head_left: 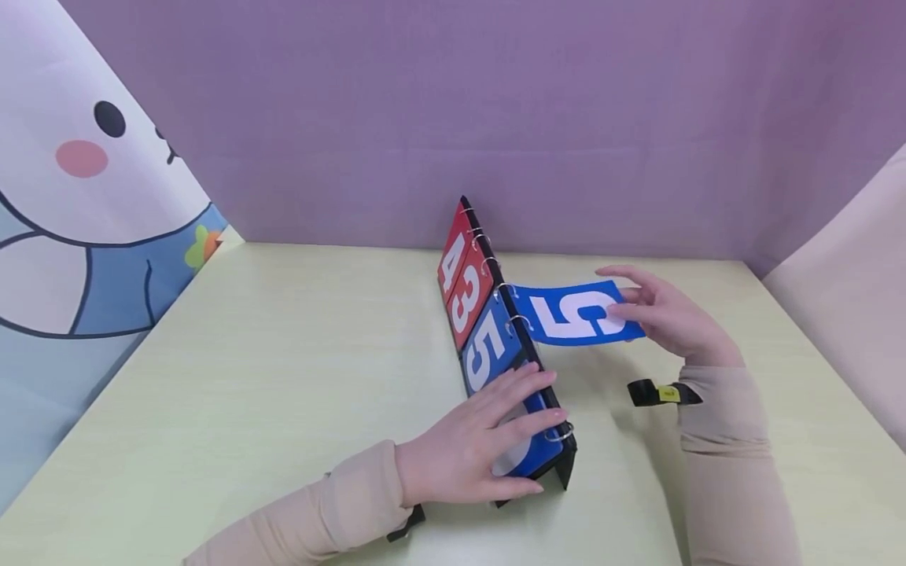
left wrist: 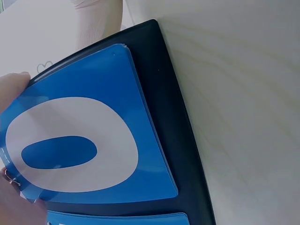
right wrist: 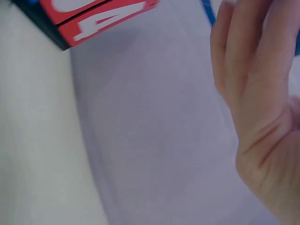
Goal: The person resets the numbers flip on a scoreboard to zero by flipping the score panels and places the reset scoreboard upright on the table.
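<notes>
A black flip scoreboard [head_left: 476, 275] stands tent-like on the table, its number cards hung on metal rings along the top ridge. Red cards showing 4 and 3 are at its far end, with a blue 5 card [head_left: 487, 346] nearer. My left hand [head_left: 470, 452] grips the near end, fingers over the ridge and thumb at the side edge, partly covering a blue 0 card [left wrist: 117, 140]. To the right of the ridge, my right hand [head_left: 672, 318] pinches the outer end of a flipped-over blue 5 card [head_left: 566, 314], which is still on its rings.
The pale table [head_left: 318, 338] extends on both sides of the scoreboard. Behind it hangs a purple cloth [head_left: 425, 118]. A cartoon-printed sheet [head_left: 113, 259] borders the left side, and a pale sheet [head_left: 849, 299] borders the right.
</notes>
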`<control>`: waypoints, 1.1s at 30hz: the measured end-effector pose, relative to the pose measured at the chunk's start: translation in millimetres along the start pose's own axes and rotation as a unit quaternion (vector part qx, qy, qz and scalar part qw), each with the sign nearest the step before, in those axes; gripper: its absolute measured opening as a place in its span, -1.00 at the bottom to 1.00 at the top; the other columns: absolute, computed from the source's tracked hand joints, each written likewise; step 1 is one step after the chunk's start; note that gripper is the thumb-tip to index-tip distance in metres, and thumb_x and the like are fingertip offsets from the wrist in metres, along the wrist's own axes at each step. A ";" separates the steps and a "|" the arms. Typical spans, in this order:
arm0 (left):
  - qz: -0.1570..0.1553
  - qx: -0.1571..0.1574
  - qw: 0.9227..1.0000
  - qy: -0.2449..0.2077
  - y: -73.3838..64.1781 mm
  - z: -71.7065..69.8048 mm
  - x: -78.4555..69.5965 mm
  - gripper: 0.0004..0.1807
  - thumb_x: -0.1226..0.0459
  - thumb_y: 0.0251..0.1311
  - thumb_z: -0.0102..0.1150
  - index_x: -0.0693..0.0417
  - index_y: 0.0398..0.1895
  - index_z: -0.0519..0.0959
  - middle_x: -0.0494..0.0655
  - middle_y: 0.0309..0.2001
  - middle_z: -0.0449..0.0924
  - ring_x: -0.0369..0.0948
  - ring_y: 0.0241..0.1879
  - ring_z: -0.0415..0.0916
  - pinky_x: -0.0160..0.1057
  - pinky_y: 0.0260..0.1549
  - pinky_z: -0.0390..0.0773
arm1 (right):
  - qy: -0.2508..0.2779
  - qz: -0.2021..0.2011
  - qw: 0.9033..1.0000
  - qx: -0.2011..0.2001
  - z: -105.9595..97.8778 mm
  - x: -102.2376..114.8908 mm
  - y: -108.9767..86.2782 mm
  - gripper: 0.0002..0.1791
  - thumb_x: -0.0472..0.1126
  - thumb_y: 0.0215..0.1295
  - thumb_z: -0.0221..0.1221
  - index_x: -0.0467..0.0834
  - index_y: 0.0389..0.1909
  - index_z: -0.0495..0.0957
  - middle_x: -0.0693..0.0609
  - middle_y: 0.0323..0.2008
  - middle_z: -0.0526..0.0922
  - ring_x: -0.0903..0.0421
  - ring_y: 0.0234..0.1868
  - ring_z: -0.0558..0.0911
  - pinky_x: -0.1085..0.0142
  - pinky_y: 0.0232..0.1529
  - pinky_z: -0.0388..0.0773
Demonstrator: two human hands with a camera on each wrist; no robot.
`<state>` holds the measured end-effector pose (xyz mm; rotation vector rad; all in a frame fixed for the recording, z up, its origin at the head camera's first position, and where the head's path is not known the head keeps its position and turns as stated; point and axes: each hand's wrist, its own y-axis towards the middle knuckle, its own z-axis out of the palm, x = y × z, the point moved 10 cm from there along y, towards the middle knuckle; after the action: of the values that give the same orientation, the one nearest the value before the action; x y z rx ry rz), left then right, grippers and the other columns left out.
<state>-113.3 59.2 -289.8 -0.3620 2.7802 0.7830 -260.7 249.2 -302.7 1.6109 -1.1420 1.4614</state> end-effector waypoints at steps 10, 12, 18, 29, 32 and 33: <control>-0.003 -0.002 1.000 0.004 -0.9 0.1 0.9 -0.13 -0.01 0.08 0.30 -0.05 0.38 0.05 0.08 0.46 -0.09 -0.04 0.48 -0.13 -0.08 0.42 0.03 | 0.206 -0.228 0.950 0.047 22.8 66.2 -21.2 -0.24 -0.33 0.36 -0.02 0.05 0.46 -0.17 -0.10 0.21 0.28 0.07 0.00 0.61 0.21 -0.15 0.66; -0.003 -0.002 1.000 0.003 -1.1 0.0 0.8 -0.12 -0.01 0.08 0.30 -0.05 0.38 0.05 0.09 0.45 -0.08 -0.04 0.48 -0.13 -0.07 0.41 0.04 | 0.189 -0.246 0.949 0.051 32.1 74.3 -22.8 -0.17 -0.35 0.32 0.04 0.05 0.47 -0.20 -0.11 0.29 0.16 0.04 0.10 0.52 0.15 -0.09 0.63; -0.006 0.003 1.000 -0.001 -0.8 0.9 1.1 -0.12 -0.01 0.08 0.30 -0.04 0.38 0.05 0.09 0.46 -0.09 -0.04 0.48 -0.14 -0.07 0.41 0.06 | 0.046 -0.250 0.966 0.035 59.2 84.3 -23.5 -0.19 -0.52 0.27 0.03 -0.09 0.45 -0.11 -0.09 0.22 0.39 0.03 0.05 0.59 0.16 -0.14 0.65; -0.010 0.008 1.000 0.000 0.0 1.9 1.2 -0.13 -0.01 0.09 0.30 -0.03 0.38 0.06 0.05 0.47 -0.12 -0.05 0.49 -0.15 -0.07 0.41 0.05 | -0.057 -0.155 0.986 -0.029 78.7 68.6 -12.4 -0.23 -0.40 0.31 0.08 -0.03 0.43 -0.08 -0.10 0.17 0.47 0.14 -0.02 0.65 0.28 -0.07 0.61; -0.007 0.006 1.000 0.002 -0.2 1.3 0.8 -0.14 -0.01 0.09 0.29 -0.03 0.38 0.06 0.05 0.47 -0.12 -0.05 0.49 -0.15 -0.07 0.41 0.04 | -0.107 -0.131 0.985 -0.032 86.8 63.0 -8.1 -0.26 -0.33 0.31 0.11 -0.11 0.42 -0.04 -0.20 0.22 0.41 0.09 0.06 0.58 0.30 0.02 0.57; -0.005 0.005 1.000 0.002 -0.2 1.1 0.6 -0.14 -0.01 0.10 0.29 -0.03 0.38 0.06 0.05 0.47 -0.12 -0.05 0.49 -0.15 -0.07 0.41 0.04 | -0.122 -0.126 0.984 -0.032 89.7 61.7 -6.9 -0.28 -0.31 0.31 0.12 -0.15 0.41 -0.01 -0.23 0.23 0.40 0.05 0.08 0.57 0.29 0.05 0.56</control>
<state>-113.6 59.5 -291.0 -0.3758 2.7818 0.7675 -219.3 160.5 -254.4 1.8520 -1.0589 1.0788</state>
